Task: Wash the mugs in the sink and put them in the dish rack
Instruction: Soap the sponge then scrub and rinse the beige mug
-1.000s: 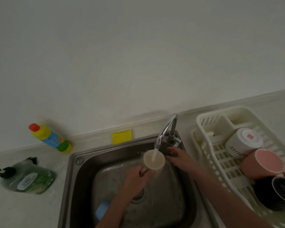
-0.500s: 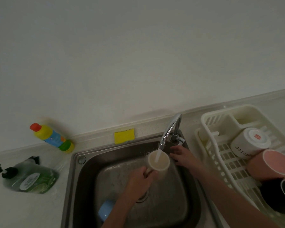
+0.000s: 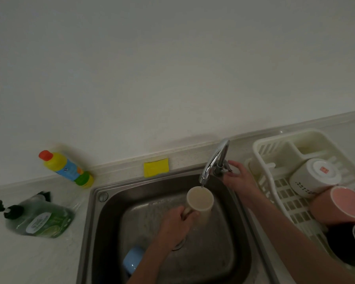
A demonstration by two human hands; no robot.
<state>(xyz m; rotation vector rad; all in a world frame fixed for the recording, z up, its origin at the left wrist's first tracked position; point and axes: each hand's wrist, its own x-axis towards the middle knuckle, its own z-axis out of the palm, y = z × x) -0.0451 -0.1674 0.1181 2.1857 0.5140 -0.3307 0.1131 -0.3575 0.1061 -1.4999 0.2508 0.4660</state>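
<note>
Cream mug (image 3: 200,198) sits upright over the steel sink (image 3: 103,210), its mouth directly under the faucet (image 3: 212,160) spout, held by its handle in the left hand (image 3: 175,227), whose fingers are curled tight around that handle. The right hand (image 3: 239,178) is at the faucet's small lever at the base, its fingers loosely spread against it rather than gripping. Low in the basin, near the left forearm, a blue mug (image 3: 132,259) lies on its side. To the right, the white dish rack (image 3: 275,181) holds a white mug (image 3: 314,177) upside down, a pink mug (image 3: 340,206) tipped on its side just beside it, and a dark mug (image 3: 350,244) at the frame's edge. A yellow sponge (image 3: 156,167) lies on the bench behind the sink. Farther left on the bench lie a yellow cleaner bottle (image 3: 67,169) with a red cap and a green soap bottle (image 3: 41,219) on its side.
</note>
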